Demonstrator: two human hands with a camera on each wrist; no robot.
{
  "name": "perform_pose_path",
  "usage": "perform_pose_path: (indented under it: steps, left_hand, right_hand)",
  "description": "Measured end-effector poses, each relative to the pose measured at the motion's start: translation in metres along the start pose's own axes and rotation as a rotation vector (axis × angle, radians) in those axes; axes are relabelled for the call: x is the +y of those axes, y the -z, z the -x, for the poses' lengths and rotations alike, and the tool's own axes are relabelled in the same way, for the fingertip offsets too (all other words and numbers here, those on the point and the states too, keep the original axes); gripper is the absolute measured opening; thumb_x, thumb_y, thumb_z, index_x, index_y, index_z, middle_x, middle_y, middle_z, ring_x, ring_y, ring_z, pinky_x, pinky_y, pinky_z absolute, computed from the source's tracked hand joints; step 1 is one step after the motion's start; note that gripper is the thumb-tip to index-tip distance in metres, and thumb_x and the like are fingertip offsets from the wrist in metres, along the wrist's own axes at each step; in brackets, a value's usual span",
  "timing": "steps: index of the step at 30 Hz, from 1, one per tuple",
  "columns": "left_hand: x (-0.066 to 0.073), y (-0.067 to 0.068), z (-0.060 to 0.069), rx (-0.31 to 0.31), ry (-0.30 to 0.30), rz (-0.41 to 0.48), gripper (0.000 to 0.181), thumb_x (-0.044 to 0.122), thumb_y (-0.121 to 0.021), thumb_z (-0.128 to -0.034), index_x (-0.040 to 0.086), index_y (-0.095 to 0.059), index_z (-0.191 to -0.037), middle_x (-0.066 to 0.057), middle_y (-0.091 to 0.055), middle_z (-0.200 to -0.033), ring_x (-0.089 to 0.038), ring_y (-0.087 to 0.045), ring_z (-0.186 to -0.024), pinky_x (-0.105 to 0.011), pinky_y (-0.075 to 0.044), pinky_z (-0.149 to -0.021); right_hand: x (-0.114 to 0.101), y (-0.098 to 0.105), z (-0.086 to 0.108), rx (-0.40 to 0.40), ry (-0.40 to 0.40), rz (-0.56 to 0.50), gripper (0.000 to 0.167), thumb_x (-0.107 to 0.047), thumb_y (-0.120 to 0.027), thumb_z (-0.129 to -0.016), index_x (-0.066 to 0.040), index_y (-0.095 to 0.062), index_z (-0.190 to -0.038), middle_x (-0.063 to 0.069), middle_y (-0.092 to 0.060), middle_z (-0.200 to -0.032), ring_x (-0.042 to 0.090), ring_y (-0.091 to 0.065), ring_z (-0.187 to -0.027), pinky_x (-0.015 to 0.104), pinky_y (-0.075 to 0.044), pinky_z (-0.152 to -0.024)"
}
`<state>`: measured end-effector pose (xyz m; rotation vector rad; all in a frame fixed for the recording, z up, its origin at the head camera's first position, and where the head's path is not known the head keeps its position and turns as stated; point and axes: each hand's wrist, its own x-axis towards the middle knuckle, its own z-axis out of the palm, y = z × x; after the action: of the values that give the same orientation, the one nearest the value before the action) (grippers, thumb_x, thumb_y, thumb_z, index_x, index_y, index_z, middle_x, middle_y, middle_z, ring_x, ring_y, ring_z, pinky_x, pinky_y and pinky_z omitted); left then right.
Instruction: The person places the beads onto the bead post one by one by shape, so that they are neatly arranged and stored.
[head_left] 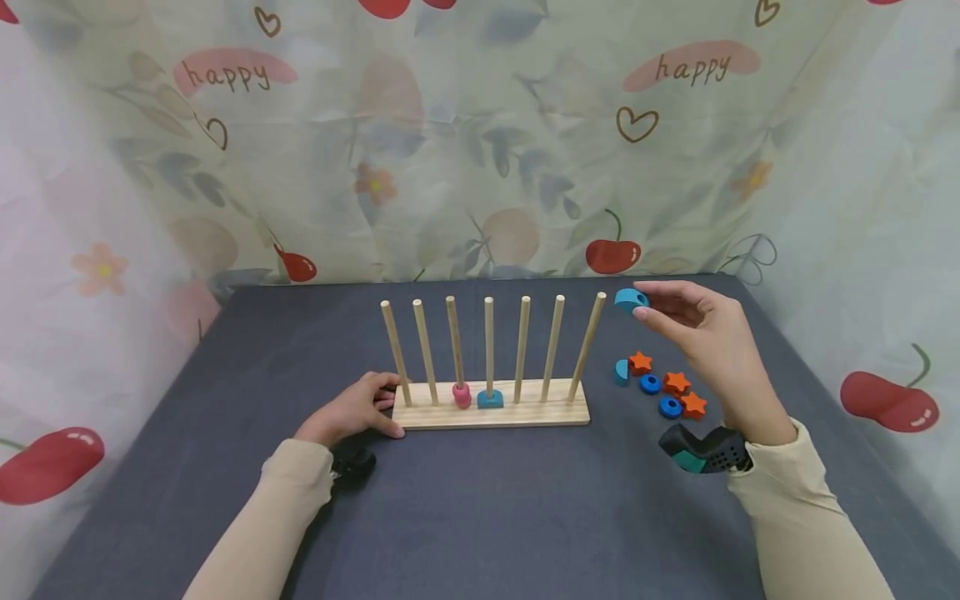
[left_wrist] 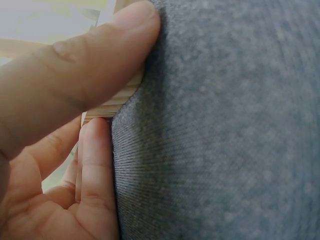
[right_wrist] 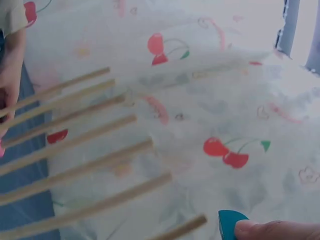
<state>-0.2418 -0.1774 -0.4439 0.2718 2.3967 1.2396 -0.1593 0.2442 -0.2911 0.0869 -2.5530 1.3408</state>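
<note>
My right hand [head_left: 697,333] pinches a blue half-round bead [head_left: 628,300] in the air, just right of the top of the rightmost peg [head_left: 588,346]. In the right wrist view the same blue bead [right_wrist: 230,225] shows beside a fingertip. My left hand [head_left: 355,410] grips the left end of the wooden base [head_left: 540,414], thumb at the front. The left wrist view shows the thumb and fingers around the base's end [left_wrist: 112,102]. A pink bead [head_left: 462,396] sits low on the third peg from the left, and a blue half-round bead [head_left: 491,400] low on the middle peg.
Right of the base on the dark table [head_left: 480,517] lie another blue half-round bead [head_left: 621,372], several orange stars [head_left: 641,362] and two round blue beads [head_left: 650,383]. A patterned curtain [head_left: 465,167] hangs behind the table.
</note>
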Motion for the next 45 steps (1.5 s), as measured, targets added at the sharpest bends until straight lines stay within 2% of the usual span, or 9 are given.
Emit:
perform_pose_path:
  steps: [5, 13, 25, 30, 36, 39, 45]
  left_hand:
    - [0.0, 0.0, 0.0, -0.002, 0.001, -0.007, 0.082, 0.003, -0.088, -0.0653, -0.003, -0.046, -0.135, -0.019, -0.039, -0.128, -0.032, -0.046, -0.121, -0.044, -0.042, -0.106]
    - [0.0, 0.001, 0.0, -0.001, 0.009, -0.025, 0.082, 0.003, -0.088, -0.0653, -0.003, -0.046, -0.135, -0.018, -0.041, -0.127, -0.031, -0.046, -0.12, -0.045, -0.041, -0.107]
    - [0.001, 0.0, -0.001, -0.002, 0.013, -0.033, 0.08, 0.003, -0.088, -0.0654, -0.002, -0.047, -0.134, -0.018, -0.041, -0.126, -0.032, -0.047, -0.12, -0.045, -0.041, -0.107]
    - [0.002, 0.0, -0.001, 0.003, 0.023, -0.043, 0.079, 0.004, -0.088, -0.0661, 0.0, -0.048, -0.134, -0.018, -0.041, -0.126, -0.031, -0.047, -0.119, -0.045, -0.041, -0.108]
    - [0.003, 0.0, 0.001, 0.001, 0.029, -0.041, 0.078, 0.003, -0.088, -0.0659, -0.001, -0.048, -0.134, -0.018, -0.041, -0.126, -0.031, -0.046, -0.118, -0.046, -0.04, -0.108]
    - [0.004, 0.0, 0.002, 0.002, 0.026, -0.036, 0.078, 0.002, -0.087, -0.0659, -0.001, -0.048, -0.134, -0.018, -0.041, -0.126, -0.031, -0.046, -0.118, -0.047, -0.04, -0.108]
    - [0.005, 0.0, 0.002, 0.003, 0.021, -0.037, 0.079, 0.002, -0.087, -0.066, -0.002, -0.048, -0.134, -0.018, -0.04, -0.126, -0.031, -0.046, -0.118, -0.046, -0.04, -0.108]
  right_hand:
    - [-0.017, -0.007, 0.009, 0.03, 0.051, -0.1, 0.041, -0.031, -0.071, -0.088, -0.018, -0.065, -0.126, -0.007, -0.066, -0.115, 0.001, -0.065, -0.097, 0.011, -0.051, -0.083]
    - [-0.038, -0.02, 0.013, 0.028, 0.18, -0.224, 0.036, -0.018, -0.074, -0.085, -0.011, -0.067, -0.12, -0.005, -0.069, -0.112, 0.007, -0.068, -0.095, 0.018, -0.055, -0.082]
    - [-0.062, -0.05, -0.002, -0.078, 0.257, -0.187, 0.033, -0.018, -0.075, -0.084, -0.011, -0.07, -0.116, 0.003, -0.07, -0.107, 0.005, -0.069, -0.088, 0.02, -0.056, -0.079]
    - [-0.071, -0.056, -0.01, -0.115, 0.248, -0.234, 0.034, -0.02, -0.075, -0.085, -0.011, -0.069, -0.117, 0.003, -0.068, -0.108, 0.007, -0.069, -0.09, 0.022, -0.055, -0.082]
    - [-0.073, -0.066, -0.016, -0.177, 0.244, -0.311, 0.033, -0.014, -0.074, -0.085, -0.009, -0.069, -0.117, 0.005, -0.066, -0.111, 0.009, -0.07, -0.091, 0.024, -0.056, -0.082]
    - [-0.072, -0.073, -0.019, -0.185, 0.252, -0.302, 0.033, -0.015, -0.074, -0.085, -0.01, -0.07, -0.117, 0.004, -0.066, -0.112, 0.009, -0.07, -0.092, 0.024, -0.056, -0.082]
    - [-0.067, -0.086, -0.023, -0.146, 0.324, -0.221, 0.033, -0.014, -0.074, -0.085, -0.009, -0.069, -0.118, 0.001, -0.065, -0.113, 0.011, -0.065, -0.101, 0.024, -0.054, -0.088]
